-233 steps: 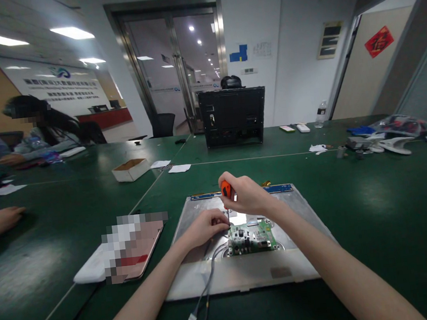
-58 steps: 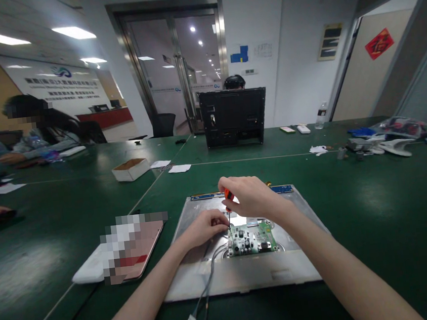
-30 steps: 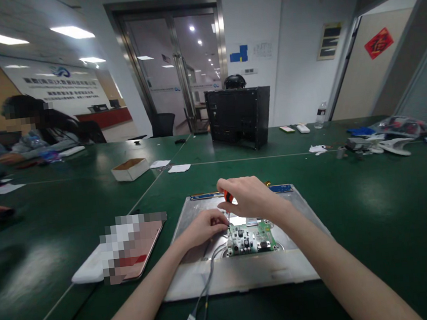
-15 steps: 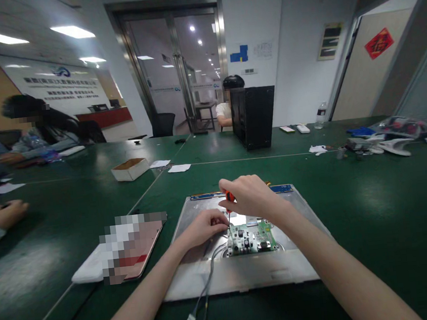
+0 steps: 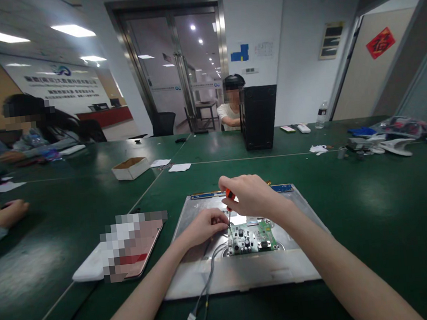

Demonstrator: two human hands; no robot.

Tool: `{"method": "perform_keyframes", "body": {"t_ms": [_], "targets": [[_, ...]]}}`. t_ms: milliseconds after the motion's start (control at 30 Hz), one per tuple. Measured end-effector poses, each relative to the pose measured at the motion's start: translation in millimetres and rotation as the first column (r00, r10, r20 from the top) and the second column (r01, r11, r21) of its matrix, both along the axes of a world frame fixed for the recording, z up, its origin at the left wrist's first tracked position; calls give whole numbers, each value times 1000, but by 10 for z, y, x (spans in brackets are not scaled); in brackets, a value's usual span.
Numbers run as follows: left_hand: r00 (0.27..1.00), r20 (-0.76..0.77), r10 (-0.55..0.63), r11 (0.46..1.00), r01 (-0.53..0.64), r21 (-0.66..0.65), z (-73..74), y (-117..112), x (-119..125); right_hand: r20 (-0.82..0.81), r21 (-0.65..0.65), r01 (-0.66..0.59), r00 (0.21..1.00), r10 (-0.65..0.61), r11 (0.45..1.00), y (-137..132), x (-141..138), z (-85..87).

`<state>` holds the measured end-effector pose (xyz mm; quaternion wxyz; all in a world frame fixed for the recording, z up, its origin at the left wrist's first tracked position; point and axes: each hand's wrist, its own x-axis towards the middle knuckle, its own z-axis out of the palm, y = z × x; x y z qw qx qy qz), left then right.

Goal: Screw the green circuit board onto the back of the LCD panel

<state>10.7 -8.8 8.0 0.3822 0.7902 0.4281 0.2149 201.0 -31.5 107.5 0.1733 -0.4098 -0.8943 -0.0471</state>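
My right hand [image 5: 253, 192] is closed around the red-orange handle of a screwdriver [image 5: 230, 195]. The thin shaft points down at the upper left corner of a green circuit board [image 5: 252, 236]. Beside that corner my left hand [image 5: 209, 224] has thumb and finger pinched together near the screwdriver tip; whatever they hold is too small to make out. The board lies on a flat silvery metal display panel [image 5: 233, 275] with a blue strip along its far edge. Grey cables [image 5: 211, 277] run from the board's left side over the panel's near edge to a white connector.
Left of the panel lie a white object [image 5: 89, 267] and a pink phone-like slab [image 5: 147, 253], partly blurred out. Farther off are an open carton [image 5: 130, 169], a black computer case [image 5: 260, 117] and a pile of parts and bags [image 5: 379, 142]. Other people sit at the left and behind the case.
The screwdriver handle has turned or tilted slightly in my right hand. The black case across the table has rotated, showing more of the person behind it. My left hand stays in place.
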Motion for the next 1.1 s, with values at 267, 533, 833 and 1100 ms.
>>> {"method": "perform_keyframes", "body": {"t_ms": [267,533,833,1100], "targets": [[1000,-15,-7,1000,8,16,-17,13,-6,-11,13,-33,999,33,999,-15,10,0],[1000,4,-13,1000,13,23,-36,21,-14,-51,-65,-91,995,88,994,-43,-9,10],[1000,-28,8,1000,-8,6,8,-9,4,58,31,-8,998,6,999,-29,-14,40],[1000,-18,-8,1000,8,29,-28,19,-12,-32,-32,-96,995,95,995,-76,4,37]]}}
